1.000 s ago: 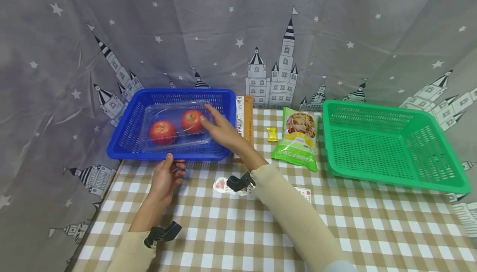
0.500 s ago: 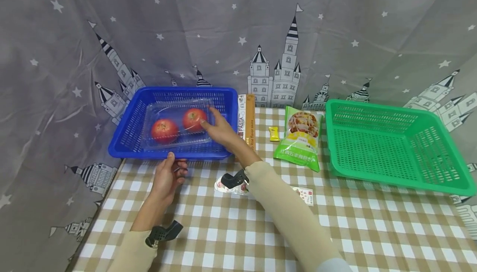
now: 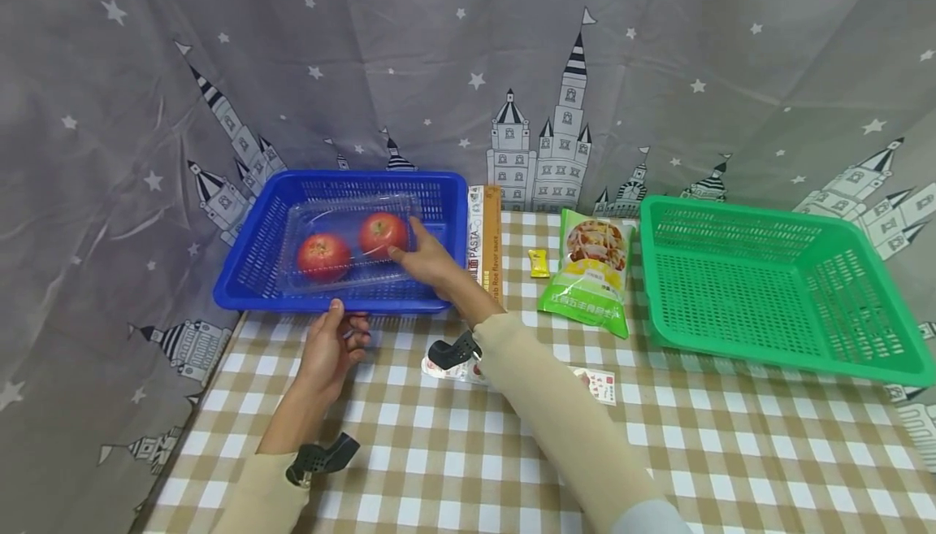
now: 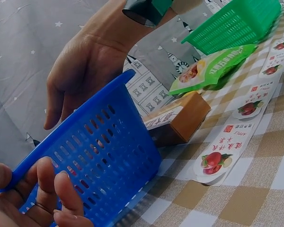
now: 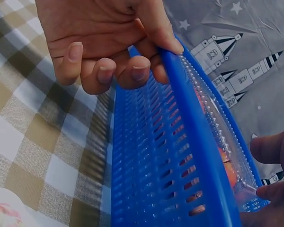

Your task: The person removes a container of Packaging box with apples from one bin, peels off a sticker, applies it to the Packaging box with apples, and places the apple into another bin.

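Note:
In the head view, a clear plastic box (image 3: 332, 215) sits slightly askew in the blue basket (image 3: 252, 301), with two red apples (image 3: 322, 258) showing through it. My left hand (image 3: 327, 355) grips the basket's front rim, thumb on top and fingers curled beneath, as the right wrist view also shows. My right hand (image 3: 431, 264) is at the box's right end, its thumb near the right-hand apple (image 3: 383, 235). In the right wrist view, one fingertip of that hand meets the box's corner while the fingers stay loosely spread. In the left wrist view, the basket wall hides its fingertips.
Right of the blue basket stands a pasta box (image 3: 492, 233). Beyond it lie a small yellow packet (image 3: 539, 263) and a green food bag (image 3: 588, 278). A green basket (image 3: 790, 365) stands at the right. A strip of apple labels (image 3: 601, 385) lies partly under the right forearm.
My right hand's fingers have drawn back from over the box's right end and come lower beside it. My left hand keeps its hold on the rim. The head view has shifted slightly.

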Demonstrator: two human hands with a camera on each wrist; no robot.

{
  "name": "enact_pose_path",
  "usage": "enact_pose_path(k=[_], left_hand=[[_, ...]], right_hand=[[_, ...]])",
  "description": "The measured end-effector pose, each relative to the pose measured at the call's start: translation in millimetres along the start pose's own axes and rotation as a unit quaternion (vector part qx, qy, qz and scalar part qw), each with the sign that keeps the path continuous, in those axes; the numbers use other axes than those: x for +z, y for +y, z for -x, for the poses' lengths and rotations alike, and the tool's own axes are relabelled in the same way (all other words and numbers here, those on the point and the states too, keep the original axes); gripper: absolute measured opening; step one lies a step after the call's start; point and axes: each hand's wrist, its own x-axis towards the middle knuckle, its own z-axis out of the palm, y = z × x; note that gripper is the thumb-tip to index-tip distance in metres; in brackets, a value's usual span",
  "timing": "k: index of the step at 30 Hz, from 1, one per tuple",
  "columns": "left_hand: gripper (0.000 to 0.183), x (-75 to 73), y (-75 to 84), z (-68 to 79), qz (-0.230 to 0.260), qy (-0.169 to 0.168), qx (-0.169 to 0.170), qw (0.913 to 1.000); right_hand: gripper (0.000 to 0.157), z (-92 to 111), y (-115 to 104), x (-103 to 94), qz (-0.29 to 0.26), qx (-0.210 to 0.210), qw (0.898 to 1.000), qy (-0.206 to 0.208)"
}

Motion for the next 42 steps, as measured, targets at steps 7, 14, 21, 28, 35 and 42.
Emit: enact_pose_path(k=[7, 14, 21, 28, 35, 42], left_hand=[[0.045, -1.7, -0.4, -0.2, 0.002, 0.0, -0.004, 1.0], [0.045, -2.4, -0.6, 0.5, -0.004, 0.006, -0.011, 0.9999], [0.043, -2.2, -1.3, 0.3, 0.003, 0.007, -0.009, 0.9999], [0.042, -2.9, -2.3, -0.3, 0.005, 0.008, -0.002, 1.0], [0.041, -1.7, -0.9, 1.7, 0.002, 0.011, -0.011, 0.9999], [0.041, -1.0, 3.0, 3.0, -0.007, 0.031, -0.019, 0.9993]], right_hand=[[0.073, -2, 4, 5.9, -0.024, -0.009, 0.999, 0.026], [0.077, -3, 5, 9.5, -0.015, -0.014, 0.999, 0.048], [0.076, -3, 5, 9.6, -0.009, -0.015, 0.998, 0.057], [0.078, -4, 4, 10.9, -0.008, -0.024, 0.996, 0.087], [0.077, -2, 5, 10.7, -0.04, -0.02, 0.995, 0.093], [0.077, 3, -2, 11.3, -0.058, -0.018, 0.994, 0.093]])
